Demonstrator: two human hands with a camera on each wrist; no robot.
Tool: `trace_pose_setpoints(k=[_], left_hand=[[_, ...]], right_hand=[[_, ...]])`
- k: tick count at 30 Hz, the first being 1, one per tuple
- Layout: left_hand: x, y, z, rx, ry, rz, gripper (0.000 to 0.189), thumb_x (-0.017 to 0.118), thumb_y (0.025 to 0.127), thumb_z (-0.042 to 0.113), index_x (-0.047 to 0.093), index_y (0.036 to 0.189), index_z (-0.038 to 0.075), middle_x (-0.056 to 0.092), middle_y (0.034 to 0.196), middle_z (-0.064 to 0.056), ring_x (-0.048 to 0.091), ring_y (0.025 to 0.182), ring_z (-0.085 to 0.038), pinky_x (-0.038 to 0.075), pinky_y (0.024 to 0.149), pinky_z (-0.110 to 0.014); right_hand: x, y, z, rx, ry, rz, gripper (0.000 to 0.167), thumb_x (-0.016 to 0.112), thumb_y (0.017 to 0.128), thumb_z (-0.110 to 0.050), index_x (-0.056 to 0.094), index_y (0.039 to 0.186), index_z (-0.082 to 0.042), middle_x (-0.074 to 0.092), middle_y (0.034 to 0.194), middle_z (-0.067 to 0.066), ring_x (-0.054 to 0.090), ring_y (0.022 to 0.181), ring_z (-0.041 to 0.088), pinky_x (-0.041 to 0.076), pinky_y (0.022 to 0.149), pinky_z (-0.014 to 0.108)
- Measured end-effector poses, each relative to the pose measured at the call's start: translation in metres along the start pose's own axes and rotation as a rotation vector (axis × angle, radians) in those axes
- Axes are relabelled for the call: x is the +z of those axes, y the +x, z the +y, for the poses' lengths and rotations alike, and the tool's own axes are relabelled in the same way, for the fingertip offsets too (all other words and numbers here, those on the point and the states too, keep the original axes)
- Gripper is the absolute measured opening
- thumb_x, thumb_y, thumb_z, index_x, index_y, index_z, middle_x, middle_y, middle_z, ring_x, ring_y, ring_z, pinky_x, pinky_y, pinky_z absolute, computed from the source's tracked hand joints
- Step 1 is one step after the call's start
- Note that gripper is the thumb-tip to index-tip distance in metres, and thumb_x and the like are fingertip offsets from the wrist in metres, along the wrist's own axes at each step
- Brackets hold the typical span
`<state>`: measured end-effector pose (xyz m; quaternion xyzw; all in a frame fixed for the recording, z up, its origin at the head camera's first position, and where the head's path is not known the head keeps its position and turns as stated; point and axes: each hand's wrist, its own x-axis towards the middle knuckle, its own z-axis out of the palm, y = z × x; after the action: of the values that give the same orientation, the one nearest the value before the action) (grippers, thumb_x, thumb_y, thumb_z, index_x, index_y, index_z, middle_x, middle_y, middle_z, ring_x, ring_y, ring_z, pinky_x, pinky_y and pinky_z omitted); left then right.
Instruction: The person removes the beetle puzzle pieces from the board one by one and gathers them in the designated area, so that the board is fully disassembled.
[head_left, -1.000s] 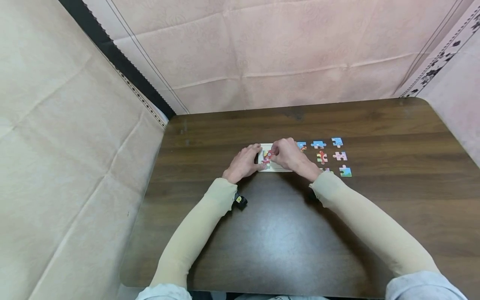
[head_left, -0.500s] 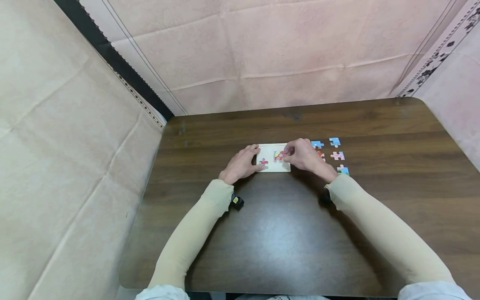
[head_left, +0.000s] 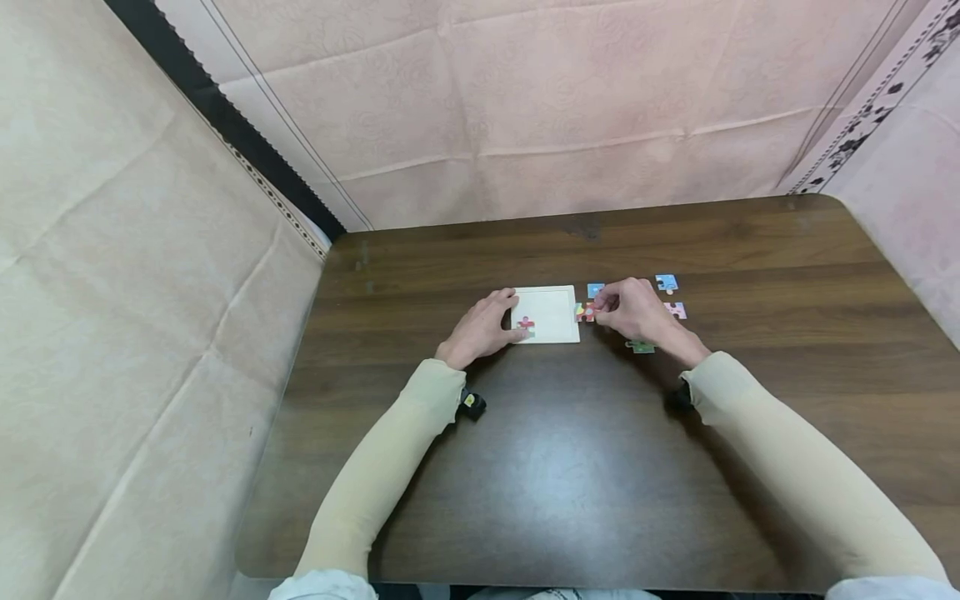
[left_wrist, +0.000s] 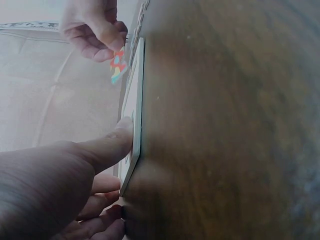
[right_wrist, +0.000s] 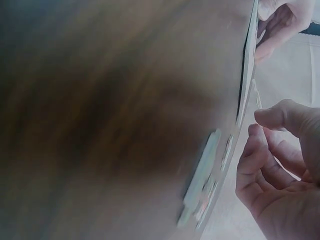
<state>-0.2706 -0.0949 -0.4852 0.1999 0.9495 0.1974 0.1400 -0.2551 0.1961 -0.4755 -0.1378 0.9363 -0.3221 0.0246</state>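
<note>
A white puzzle board (head_left: 555,313) lies flat on the table. One red and pink jigsaw piece (head_left: 526,322) is in its lower left corner. My left hand (head_left: 483,327) holds the board's left side, its thumb (left_wrist: 122,135) lying over the near edge. Just off the board's right edge, my right hand (head_left: 637,310) pinches a jigsaw piece (left_wrist: 117,66) patterned red, yellow and blue between thumb and fingers. In the left wrist view this piece is tilted above the table. Other pieces are partly hidden beneath the right hand.
Around the right hand lie loose jigsaw pieces: a blue one (head_left: 666,282) farther back, a pink one (head_left: 677,310) to the right and a green one (head_left: 641,347) nearer. The brown wooden table (head_left: 480,483) meets pale cloth hangings (head_left: 525,108) behind.
My right hand has moved right, carrying the red and yellow jigsaw piece from over the board to beyond its right edge. My left hand has stayed at the board.
</note>
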Motion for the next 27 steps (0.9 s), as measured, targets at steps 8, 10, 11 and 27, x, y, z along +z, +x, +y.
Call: trace_pose_setpoints(k=[8,10,11,27], left_hand=[[0.000,-0.001,0.000,-0.014,-0.003,-0.002,0.074,0.075,0.105,0.037,0.045,0.166,0.009,0.036,0.179,-0.010,0.037,0.165,-0.032,0.033,0.135,-0.050],[0.000,-0.001,0.000,-0.016,-0.005,-0.002,0.074,0.075,0.105,0.037,0.045,0.166,0.009,0.036,0.179,-0.010,0.037,0.165,-0.032,0.033,0.135,-0.050],[0.000,-0.001,0.000,-0.015,-0.006,-0.001,0.074,0.075,0.105,0.037,0.045,0.166,0.009,0.036,0.179,-0.010,0.037,0.165,-0.032,0.033,0.135,-0.049],[0.000,-0.001,0.003,-0.012,0.002,0.000,0.074,0.074,0.105,0.038,0.044,0.167,0.009,0.036,0.179,-0.010,0.037,0.165,-0.031,0.032,0.135,-0.049]], right_hand=[[-0.007,-0.004,0.015,-0.010,-0.046,-0.030,0.006,0.074,0.091,-0.003,0.079,0.092,-0.002,0.076,0.082,0.010,0.063,0.072,0.016,0.048,0.071,0.029],[-0.009,-0.005,0.017,-0.013,-0.051,-0.038,0.005,0.074,0.090,-0.003,0.079,0.091,-0.002,0.076,0.080,0.009,0.063,0.071,0.016,0.048,0.071,0.030],[-0.009,-0.005,0.018,-0.012,-0.055,-0.041,0.005,0.075,0.090,-0.003,0.080,0.090,-0.003,0.076,0.080,0.008,0.063,0.071,0.015,0.048,0.072,0.031],[-0.013,-0.004,0.023,0.025,-0.085,-0.093,0.007,0.076,0.094,-0.006,0.083,0.092,-0.005,0.079,0.080,0.004,0.065,0.075,0.016,0.046,0.083,0.038]])
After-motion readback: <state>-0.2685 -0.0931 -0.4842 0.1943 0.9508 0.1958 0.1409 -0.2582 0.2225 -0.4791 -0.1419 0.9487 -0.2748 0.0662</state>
